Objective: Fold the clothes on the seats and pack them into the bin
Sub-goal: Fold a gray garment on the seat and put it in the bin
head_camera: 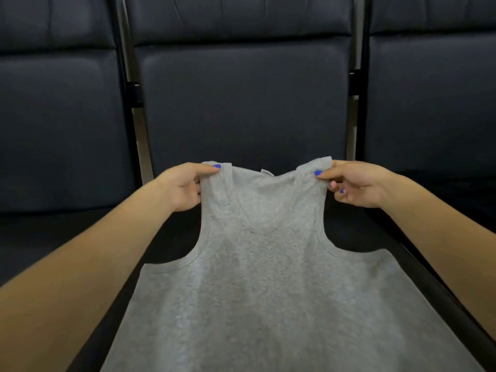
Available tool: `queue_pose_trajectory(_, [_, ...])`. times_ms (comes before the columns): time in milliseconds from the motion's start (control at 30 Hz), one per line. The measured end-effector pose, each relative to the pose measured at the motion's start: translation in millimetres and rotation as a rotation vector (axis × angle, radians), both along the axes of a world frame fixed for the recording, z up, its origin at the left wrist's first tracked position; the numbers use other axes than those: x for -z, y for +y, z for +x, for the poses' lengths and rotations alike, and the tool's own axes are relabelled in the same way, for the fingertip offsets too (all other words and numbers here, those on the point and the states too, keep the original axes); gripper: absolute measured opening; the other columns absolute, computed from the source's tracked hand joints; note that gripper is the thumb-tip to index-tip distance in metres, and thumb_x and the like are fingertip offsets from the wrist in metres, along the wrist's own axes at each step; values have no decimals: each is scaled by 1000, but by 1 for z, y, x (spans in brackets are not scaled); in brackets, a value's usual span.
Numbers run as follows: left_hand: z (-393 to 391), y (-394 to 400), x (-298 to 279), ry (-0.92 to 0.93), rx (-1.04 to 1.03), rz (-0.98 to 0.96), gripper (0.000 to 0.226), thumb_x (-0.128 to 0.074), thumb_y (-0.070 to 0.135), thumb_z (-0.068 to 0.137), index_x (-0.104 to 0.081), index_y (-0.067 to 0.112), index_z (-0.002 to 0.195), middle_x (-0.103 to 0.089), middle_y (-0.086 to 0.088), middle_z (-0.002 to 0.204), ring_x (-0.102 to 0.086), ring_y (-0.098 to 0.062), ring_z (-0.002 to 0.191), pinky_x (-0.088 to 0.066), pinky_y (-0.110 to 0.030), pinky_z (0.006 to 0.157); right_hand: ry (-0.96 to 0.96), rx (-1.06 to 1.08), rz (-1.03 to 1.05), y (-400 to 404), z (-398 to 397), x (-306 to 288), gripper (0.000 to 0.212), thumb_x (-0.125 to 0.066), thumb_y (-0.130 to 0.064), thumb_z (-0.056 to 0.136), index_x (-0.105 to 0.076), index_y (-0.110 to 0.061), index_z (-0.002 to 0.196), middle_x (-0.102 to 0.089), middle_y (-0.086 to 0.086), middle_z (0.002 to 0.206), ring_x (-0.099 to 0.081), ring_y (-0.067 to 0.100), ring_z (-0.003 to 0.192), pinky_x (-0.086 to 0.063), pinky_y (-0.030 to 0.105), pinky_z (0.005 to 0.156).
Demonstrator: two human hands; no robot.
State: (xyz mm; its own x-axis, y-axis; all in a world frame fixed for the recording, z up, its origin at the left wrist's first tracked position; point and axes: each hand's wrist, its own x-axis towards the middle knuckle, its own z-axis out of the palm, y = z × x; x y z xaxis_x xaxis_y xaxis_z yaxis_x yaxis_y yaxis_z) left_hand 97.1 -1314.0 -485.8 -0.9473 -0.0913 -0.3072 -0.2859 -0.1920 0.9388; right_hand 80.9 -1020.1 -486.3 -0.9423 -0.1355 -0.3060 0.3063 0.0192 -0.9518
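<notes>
Nearest the camera, the hem end of a grey tank top [268,291] spreads wide across the dark seat [171,237] and runs out of the bottom of the picture, so its lower edge cannot be seen. The cloth is a soft heathered knit, lying mostly flat with faint lengthwise ripples, and it narrows between deep curved armholes toward two ribbed straps. Its long axis runs straight away from the person, hem near, neckline far. At that far end the left hand [185,186] pinches the left strap between thumb and curled fingers, and the right hand [357,183] pinches the right strap the same way, thumb on top, the other fingers tucked under. Both hands sit level with each other at about equal reach, one strap each, with the scooped neckline and a small white label [266,171] between them; the straps are lifted slightly off the seat. Because the grip is at the far end and the body lies toward the person, the likely next fold would bring the straps back along that axis over the hem, or smooth the top flat first. Beyond the hands rises the padded backrest [241,103], dark and faintly sheened like leatherette, flanked by neighbouring seats [53,116] and black metal frame posts [132,92]. No bin is in view.
</notes>
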Motion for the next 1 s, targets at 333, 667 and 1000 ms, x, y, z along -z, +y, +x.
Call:
queue_pose_trajectory(333, [129,1,-49,334,44,-217,49,-68,-2,79,-58,19,122,-70,-3,112,-67,-19,101,-54,-30,76,162,-179,104,22,119,-55,20,-60,-4,88,-68,-14,103,-66,-3,75,-51,4,52,-38,15,43])
queue_pose_trajectory(667, [262,-7,-1,360,217,-260,55,-80,11,66,-55,12,116,-73,-13,96,-71,-27,90,-57,-25,71,185,-431,187,49,230,-15,37,-82,-21,58,-76,-18,94,-69,5,77,-59,10,58,-46,19,48])
queue_pose_trajectory(1000, [311,-12,57,188,472,-291,45,-84,11,63,-52,0,91,-70,-20,85,-69,-28,77,-56,-30,69,29,-793,431,76,259,37,30,-73,-18,80,-71,-2,105,-65,25,110,-62,30,87,-51,27,71])
